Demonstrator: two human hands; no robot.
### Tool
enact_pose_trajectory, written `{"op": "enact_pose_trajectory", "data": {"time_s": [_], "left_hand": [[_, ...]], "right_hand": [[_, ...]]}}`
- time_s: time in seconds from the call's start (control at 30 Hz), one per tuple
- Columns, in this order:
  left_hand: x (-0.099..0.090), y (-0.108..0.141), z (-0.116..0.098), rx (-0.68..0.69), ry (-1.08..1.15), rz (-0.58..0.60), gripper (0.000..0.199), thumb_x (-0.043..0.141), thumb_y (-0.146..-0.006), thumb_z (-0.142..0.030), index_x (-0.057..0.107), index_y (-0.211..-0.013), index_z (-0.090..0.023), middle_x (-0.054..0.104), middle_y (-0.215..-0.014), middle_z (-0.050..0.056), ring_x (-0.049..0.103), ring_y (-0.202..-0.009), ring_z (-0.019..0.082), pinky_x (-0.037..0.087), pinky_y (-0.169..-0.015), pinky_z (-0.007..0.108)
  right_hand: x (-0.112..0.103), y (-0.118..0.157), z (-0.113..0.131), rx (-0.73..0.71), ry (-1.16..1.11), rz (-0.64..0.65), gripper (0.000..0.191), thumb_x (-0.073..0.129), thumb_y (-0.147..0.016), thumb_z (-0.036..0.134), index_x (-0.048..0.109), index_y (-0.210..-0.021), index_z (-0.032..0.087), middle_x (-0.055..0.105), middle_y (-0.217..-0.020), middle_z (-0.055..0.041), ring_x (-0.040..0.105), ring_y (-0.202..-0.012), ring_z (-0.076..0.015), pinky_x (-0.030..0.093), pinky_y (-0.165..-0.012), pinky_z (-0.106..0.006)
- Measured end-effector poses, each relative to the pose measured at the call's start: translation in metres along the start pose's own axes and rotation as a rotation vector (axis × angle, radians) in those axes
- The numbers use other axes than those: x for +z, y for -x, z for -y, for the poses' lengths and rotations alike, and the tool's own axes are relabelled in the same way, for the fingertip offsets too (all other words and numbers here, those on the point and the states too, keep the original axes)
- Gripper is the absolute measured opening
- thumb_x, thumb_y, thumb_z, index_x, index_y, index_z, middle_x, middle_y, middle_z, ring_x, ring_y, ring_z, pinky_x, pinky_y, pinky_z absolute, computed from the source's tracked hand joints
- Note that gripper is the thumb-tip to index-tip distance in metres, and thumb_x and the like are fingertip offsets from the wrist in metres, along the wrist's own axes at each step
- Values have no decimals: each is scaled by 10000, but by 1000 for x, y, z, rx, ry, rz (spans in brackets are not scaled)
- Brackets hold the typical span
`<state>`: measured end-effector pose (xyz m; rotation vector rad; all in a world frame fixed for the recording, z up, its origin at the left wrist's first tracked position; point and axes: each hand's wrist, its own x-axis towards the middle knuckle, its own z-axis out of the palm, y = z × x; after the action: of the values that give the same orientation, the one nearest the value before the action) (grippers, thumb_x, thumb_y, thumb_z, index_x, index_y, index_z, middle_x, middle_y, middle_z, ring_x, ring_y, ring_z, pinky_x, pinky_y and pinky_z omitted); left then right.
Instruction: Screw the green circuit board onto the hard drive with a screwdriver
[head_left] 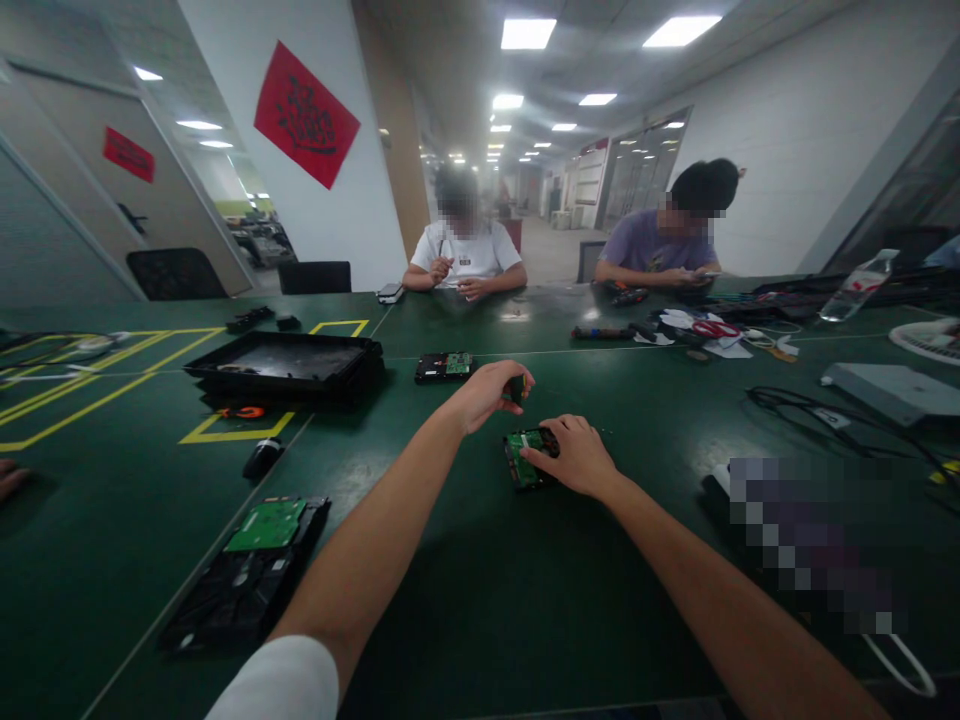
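On the dark green table lies a hard drive (pixel 523 462) with its green circuit board facing up. My right hand (pixel 576 455) rests over its right side, thumb on the board and fingers round the far edge. Just beyond and to the left, my left hand (pixel 491 393) is raised with its fingers curled round a small dark and yellow object (pixel 517 388), perhaps a screwdriver handle. Its lower end cannot be made out. Another hard drive (pixel 444 367) lies behind my left hand.
Black trays (pixel 289 362) and a larger drive with a green board (pixel 251 570) are at left. Right are a grey box (pixel 892 392), cables (pixel 817 410), a blurred-out item (pixel 810 545) and a bottle (pixel 859 287). Two people sit across the table (pixel 420 620); another hand shows far left.
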<state>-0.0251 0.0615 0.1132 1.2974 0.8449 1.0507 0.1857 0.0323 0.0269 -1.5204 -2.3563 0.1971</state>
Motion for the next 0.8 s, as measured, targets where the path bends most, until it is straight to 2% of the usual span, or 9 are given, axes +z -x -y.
{"op": "enact_pose_trajectory", "data": {"time_s": [0.17,0.33,0.47,0.63,0.8], "left_hand": [[0,1,-2,-15,-75,-5,267,600,-867,-372,725,-912,-140,660,-822,78,628,-751,174,505,-547,243],[2,0,4,-46,38,10,266,604,-883,-402,656,-973,-158,704,-845,93,686,-775,207,501,-523,255],[0,-1,5,-38,85,-3,230,590,-876,-384,640,-901,-161,707,-844,96,690,-784,202,533,-571,269],[-3,-1,-1,8,-51,-57,253,589,-855,-364,715,-838,-144,670,-852,87,628,-776,173,522,-582,250],[3,2,-1,-30,-39,17,279,596,-875,-388,721,-924,-145,664,-816,80,628,-732,173,497,-533,244]], "right_hand": [[-2,0,1,12,1,15,709,503,-920,790,647,-1352,248,623,-1319,-153,510,-1269,-362,424,-970,-445],[-3,-1,2,12,8,19,696,516,-922,778,650,-1349,245,631,-1308,-151,523,-1250,-358,428,-968,-450],[-1,-1,1,-3,15,-1,688,512,-927,773,657,-1333,238,635,-1292,-150,527,-1241,-355,431,-964,-454],[1,0,1,-9,14,-10,675,521,-928,766,661,-1325,239,637,-1289,-149,526,-1245,-353,430,-960,-444],[-1,-1,1,-4,20,1,672,518,-928,765,659,-1331,246,637,-1294,-148,522,-1251,-354,427,-966,-443]]}}
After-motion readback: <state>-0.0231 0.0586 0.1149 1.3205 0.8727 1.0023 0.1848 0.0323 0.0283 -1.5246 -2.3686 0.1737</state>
